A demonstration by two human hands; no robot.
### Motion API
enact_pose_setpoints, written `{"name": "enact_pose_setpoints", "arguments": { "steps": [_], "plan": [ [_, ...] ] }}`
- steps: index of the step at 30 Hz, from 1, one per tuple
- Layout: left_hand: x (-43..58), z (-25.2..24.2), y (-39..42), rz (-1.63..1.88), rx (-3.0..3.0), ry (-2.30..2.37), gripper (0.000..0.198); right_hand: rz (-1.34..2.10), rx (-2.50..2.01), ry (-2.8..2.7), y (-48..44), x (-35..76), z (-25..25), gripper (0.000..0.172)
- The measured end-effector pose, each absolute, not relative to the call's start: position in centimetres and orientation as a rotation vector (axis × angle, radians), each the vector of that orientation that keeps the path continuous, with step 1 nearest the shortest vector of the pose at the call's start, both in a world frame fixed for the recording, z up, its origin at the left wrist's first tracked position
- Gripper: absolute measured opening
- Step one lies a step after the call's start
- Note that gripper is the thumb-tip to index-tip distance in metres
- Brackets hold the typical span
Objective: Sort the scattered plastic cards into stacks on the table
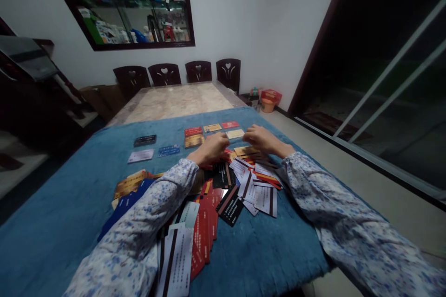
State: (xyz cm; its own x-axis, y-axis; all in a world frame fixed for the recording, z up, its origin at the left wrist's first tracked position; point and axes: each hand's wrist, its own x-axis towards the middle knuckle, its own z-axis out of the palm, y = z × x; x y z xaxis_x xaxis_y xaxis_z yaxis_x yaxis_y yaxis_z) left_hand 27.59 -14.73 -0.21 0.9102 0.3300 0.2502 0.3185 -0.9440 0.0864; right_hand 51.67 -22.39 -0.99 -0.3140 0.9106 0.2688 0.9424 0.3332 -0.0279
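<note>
My left hand (213, 147) hovers over the far side of a loose pile of plastic cards, its fingers curled. To its right, my right hand (262, 139) is also closed, with the fingertips bent down. Whatever either hand holds is hidden. A pale yellow card (235, 134) lies between the two hands, just beyond them. Under my wrists are a gold card (246, 151), white cards with dark stripes (266, 200) and black cards (230, 206). Red cards (202, 232) fan out towards me beside my left sleeve.
Farther off lie a red card (230, 125), a yellow card (212, 127) and gold cards (194, 141). At left are a black card (145, 140), a white card (141, 156), a blue card (169, 150) and dark blue cards (121, 209). A blue cloth (254, 260) covers the table.
</note>
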Motion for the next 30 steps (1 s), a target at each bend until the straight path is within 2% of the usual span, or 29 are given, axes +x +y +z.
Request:
{"name": "enact_pose_setpoints", "arguments": {
  "steps": [9,15,30],
  "plan": [
    [30.8,-0.7,-16.8,0.224,3.053,0.533,0.018,-0.115,-1.666,-2.334,-24.5,53.3,-2.4,0.021],
    [32.5,-0.9,-18.1,0.091,3.055,0.547,0.023,-0.003,-1.672,-2.349,-25.3,53.6,-2.9,0.026],
    [32.6,-2.0,-17.7,0.093,2.966,0.611,0.027,0.036,-1.747,-2.377,-25.4,53.4,-3.6,0.031]
  ]
}}
